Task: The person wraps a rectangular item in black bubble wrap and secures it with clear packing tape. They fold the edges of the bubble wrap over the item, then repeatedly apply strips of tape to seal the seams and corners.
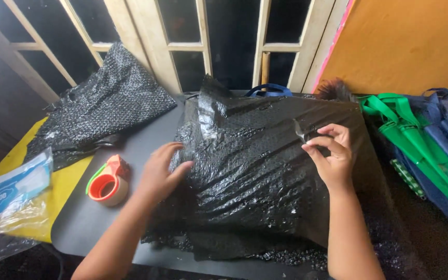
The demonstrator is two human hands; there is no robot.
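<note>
A dark grey tabletop carries a large bundle wrapped in black bubble wrap, glossy and wrinkled, lying at centre. The wrapping step seems in hand; sealing it would call for a steady hold. The left hand presses flat, fingers apart. The right hand pinches a fold. An orange tape dispenser sits nearby.

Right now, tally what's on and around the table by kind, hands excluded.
Black bubble wrap: 2, the wrapped bundle under both hands and a loose sheet
Orange tape dispenser: 1
Clear plastic packet: 1
Pile of green and blue bags: 1
Total: 5
</note>
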